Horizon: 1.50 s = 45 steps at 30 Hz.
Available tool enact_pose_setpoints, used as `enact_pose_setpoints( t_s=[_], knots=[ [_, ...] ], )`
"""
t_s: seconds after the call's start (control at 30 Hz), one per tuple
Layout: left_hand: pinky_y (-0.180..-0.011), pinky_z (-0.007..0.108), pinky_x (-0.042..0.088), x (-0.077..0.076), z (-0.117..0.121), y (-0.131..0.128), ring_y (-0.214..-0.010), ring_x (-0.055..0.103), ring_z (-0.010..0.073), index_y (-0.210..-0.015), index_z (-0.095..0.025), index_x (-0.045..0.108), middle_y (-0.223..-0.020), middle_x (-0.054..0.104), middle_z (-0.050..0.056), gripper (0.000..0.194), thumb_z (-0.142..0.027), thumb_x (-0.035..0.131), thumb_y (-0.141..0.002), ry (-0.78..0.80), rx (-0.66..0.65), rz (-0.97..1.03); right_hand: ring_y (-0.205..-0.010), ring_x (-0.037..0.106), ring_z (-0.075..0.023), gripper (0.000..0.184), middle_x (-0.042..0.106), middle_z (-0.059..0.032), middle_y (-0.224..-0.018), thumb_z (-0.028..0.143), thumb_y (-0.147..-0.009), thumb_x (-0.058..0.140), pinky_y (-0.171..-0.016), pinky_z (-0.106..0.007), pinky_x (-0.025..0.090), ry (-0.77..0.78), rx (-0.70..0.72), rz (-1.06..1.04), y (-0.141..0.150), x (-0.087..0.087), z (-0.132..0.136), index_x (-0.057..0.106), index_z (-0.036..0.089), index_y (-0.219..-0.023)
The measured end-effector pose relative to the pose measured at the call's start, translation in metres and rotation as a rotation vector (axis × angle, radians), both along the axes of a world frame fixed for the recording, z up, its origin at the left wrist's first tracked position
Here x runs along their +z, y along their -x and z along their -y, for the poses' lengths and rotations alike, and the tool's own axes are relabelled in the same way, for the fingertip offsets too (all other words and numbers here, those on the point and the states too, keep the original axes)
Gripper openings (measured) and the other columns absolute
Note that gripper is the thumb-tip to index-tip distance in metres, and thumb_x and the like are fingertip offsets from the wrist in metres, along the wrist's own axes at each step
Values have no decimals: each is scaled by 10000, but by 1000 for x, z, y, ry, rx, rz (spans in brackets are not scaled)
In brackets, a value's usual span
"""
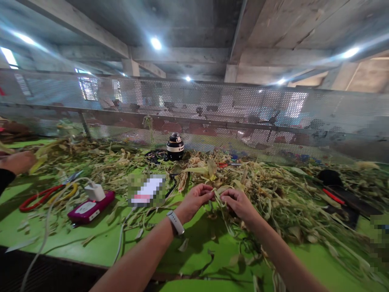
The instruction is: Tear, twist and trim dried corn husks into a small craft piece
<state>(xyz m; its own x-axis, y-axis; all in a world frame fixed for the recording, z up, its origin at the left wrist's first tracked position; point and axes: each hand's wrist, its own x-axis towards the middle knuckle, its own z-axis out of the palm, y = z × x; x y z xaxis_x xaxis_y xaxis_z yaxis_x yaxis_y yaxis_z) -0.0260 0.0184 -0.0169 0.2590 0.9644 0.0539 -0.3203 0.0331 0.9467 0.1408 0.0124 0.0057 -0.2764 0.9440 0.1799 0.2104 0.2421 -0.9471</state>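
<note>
Close together above the green table (100,239), my two hands hold a thin pale-green strip of dry leaf, likely corn husk (219,198). My left hand (194,202), with a white band (175,222) on its wrist, pinches the strip between thumb and fingers. From the other side, my right hand (238,202) is closed on the same strip, its fingertips a short gap from the left ones. The strip's lower end dangles under the right fingers. Just behind the hands lies a pile of dry husks (261,182).
A phone (148,190) lies left of my hands. Beyond it are a magenta power strip (91,207) with a white charger (95,191), a cable, and red-handled scissors (41,198). A black jar-like object (175,147) stands before the mesh screen (206,109). Another person's hand (20,162) is far left.
</note>
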Motion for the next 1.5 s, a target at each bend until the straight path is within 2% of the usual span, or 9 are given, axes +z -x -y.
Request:
enact_pose_setpoints(
  t_s=[0.33,0.5,0.67,0.83,0.93,1.17,1.27,1.4,1.5],
  knots=[
    [-662,271,441,3,2,0,-657,585,128,-820,-167,494,-686,600,-21,394,-415,728,-621,-182,32,-167,-399,377,-82,149,465,48,-474,328,-675,598,-385,-215,312,19,-36,-8,1,-1,1,588,193,-610],
    [-651,274,458,1,1,1,-662,596,134,-832,-176,475,-713,596,-7,355,-429,673,-683,-280,-3,-220,-473,472,-101,191,514,22,-587,380,-717,598,-432,-229,410,-110,-73,-10,3,-11,-2,568,192,-699],
    [-651,268,461,-1,1,1,-670,597,133,-855,-172,491,-738,609,7,352,-420,674,-686,-286,-12,-226,-608,580,-151,264,574,-12,-724,415,-718,614,-532,-283,517,-118,-146,-138,6,-22,-5,488,216,-837],
    [-655,276,462,-1,-2,1,-662,604,142,-848,-154,543,-728,644,25,384,-433,707,-641,-237,-42,-216,-660,602,-169,234,579,-33,-764,404,-755,585,-603,-324,550,-175,-142,-123,7,-23,-4,477,219,-847],
    [-656,275,460,-1,-1,1,-666,600,146,-828,-152,565,-724,651,28,346,-406,710,-643,-238,-35,-224,-669,602,-168,222,579,-30,-762,373,-757,585,-630,-327,551,-172,-146,-91,7,-21,-2,471,215,-864],
    [-696,274,452,2,7,-3,-714,580,154,-846,-171,628,-780,659,38,149,-279,612,-744,-477,43,-410,-554,544,-135,204,573,-8,-650,386,-786,532,-497,-255,481,-150,-114,42,3,-19,-3,570,185,-798],
    [-647,262,451,1,8,-3,-685,584,153,-872,-171,599,-744,655,30,165,-270,608,-740,-454,30,-426,-552,523,-136,209,579,-6,-621,364,-795,515,-505,-254,441,-258,-113,160,2,-19,-5,619,184,-764],
    [-590,240,429,0,7,-2,-637,570,142,-877,-170,564,-701,632,17,220,-294,642,-713,-413,19,-417,-640,539,-162,180,589,-31,-687,321,-780,525,-578,-273,424,-429,-234,294,1,-17,-3,639,199,-712],
    [-607,248,418,0,4,-1,-645,552,141,-911,-164,593,-726,628,29,261,-327,641,-713,-382,-76,-410,-631,524,-162,187,571,-37,-701,312,-786,517,-572,-276,403,-472,-314,372,1,-15,0,632,198,-692]
  ],
)
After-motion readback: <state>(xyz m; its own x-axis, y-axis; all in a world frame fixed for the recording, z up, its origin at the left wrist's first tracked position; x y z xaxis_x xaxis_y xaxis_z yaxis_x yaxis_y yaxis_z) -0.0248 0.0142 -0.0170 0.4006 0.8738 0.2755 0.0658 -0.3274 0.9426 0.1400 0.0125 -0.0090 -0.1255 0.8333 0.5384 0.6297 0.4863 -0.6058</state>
